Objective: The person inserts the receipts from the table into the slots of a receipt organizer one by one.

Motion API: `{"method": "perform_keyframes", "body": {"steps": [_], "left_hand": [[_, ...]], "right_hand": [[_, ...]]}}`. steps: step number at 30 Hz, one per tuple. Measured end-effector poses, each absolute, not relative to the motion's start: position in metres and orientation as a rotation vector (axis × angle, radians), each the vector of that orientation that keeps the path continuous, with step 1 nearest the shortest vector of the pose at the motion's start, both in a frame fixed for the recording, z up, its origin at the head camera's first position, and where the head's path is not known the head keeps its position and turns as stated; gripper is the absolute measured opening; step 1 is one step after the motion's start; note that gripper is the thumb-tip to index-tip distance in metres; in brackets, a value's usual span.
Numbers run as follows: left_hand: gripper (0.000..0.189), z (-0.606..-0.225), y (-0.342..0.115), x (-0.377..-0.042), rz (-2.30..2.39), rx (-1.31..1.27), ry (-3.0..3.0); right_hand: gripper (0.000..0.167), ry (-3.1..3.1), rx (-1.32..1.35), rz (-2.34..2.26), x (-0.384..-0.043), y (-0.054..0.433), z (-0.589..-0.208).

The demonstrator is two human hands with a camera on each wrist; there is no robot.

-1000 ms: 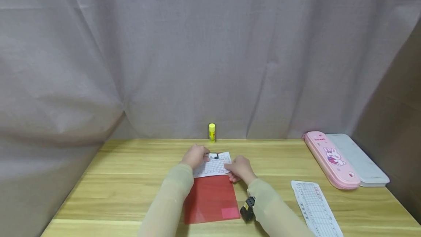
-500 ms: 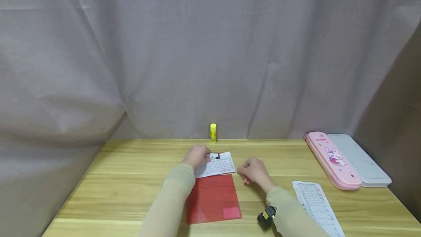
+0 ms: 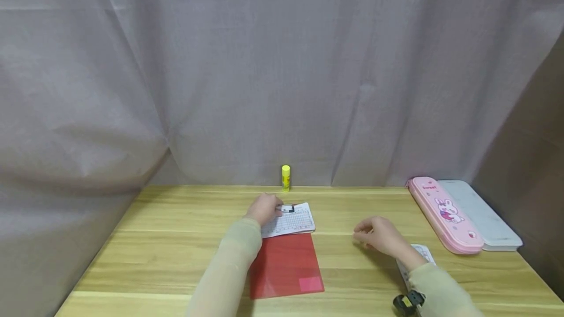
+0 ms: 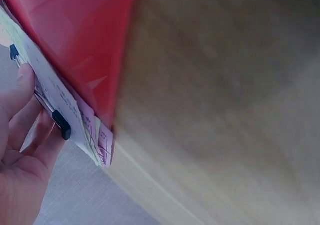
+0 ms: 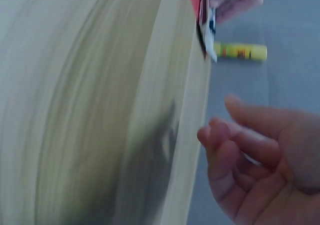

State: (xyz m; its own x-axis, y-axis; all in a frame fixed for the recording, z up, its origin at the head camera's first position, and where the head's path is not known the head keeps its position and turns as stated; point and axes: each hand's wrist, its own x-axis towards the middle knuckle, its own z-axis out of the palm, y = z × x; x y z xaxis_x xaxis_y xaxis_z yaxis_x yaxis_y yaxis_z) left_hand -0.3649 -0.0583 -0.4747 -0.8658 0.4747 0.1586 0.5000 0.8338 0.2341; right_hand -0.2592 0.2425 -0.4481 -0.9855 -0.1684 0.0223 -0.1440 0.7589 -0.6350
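A red plastic clip folder (image 3: 284,264) lies on the wooden table, with a stack of printed slips (image 3: 294,223) across its far end. At the top of that stack, my left hand (image 3: 264,209) grips the metal clip (image 4: 61,124); in the left wrist view the thumb lies on the clip and the fingers are behind it. To the right, above the table, my right hand (image 3: 382,236) is loosely curled and holds nothing. Another printed slip (image 3: 425,252) lies on the table, partly hidden under the right wrist and sleeve.
A yellow glue stick (image 3: 286,178) stands at the table's back edge, before a grey curtain (image 3: 246,72). At the right are a pink pencil case (image 3: 445,214) with a rabbit picture and a white flat box (image 3: 482,216) beside it.
My right hand has let go of the slips' right edge and moved right, toward the loose slip. The left hand keeps its place at the clip.
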Motion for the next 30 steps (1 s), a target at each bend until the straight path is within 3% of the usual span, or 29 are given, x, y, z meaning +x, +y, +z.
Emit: {"method": "perform_keyframes", "body": {"steps": [5, 13, 20, 30], "left_hand": [[0.021, -0.479, -0.059, -0.365, -0.405, -0.763, -2.920], [0.021, -0.478, -0.058, -0.365, -0.405, -0.769, -2.912], [0.021, -0.475, -0.057, -0.364, -0.410, -0.758, -2.922], [0.022, -0.475, -0.057, -0.364, -0.380, -0.762, -2.928]], "right_hand": [[0.024, 2.927, -0.439, -0.913, -0.253, 0.273, -0.448], [0.056, 3.060, -0.452, -0.696, -0.240, 0.318, -0.451], [0.055, 3.224, -0.447, -0.451, -0.232, 0.341, -0.461], [0.059, 3.184, -0.451, -0.538, -0.230, 0.350, -0.468]]}}
